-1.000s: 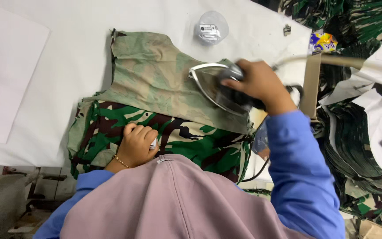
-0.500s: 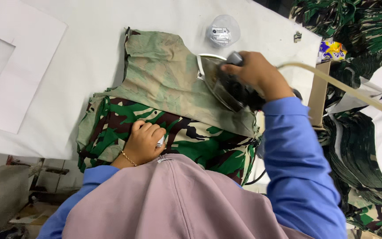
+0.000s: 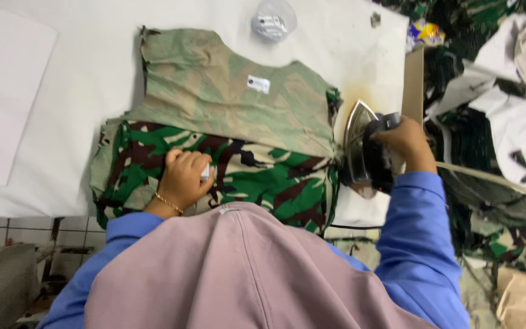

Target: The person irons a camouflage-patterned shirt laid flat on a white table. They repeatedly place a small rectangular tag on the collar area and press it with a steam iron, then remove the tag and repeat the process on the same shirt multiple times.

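A camouflage fabric piece (image 3: 232, 116) lies flat on the white ironing table (image 3: 80, 79), its pale reverse side up at the far half and its green printed side folded toward me. My left hand (image 3: 184, 178) rests on the printed part with fingers curled around a small white object. My right hand (image 3: 400, 141) grips the handle of a steel-soled iron (image 3: 363, 149), which stands tilted on its side just off the fabric's right edge, over a scorched patch of the table cover.
A clear round plastic container (image 3: 273, 19) sits at the table's far edge. White paper patterns (image 3: 4, 103) lie at the left. Heaps of camouflage and white cloth (image 3: 494, 122) fill the right side. A pale hose (image 3: 494, 180) runs from the iron.
The iron has slid off the pale fabric to the right and now stands tilted beside it. My left hand has stayed on the printed part.
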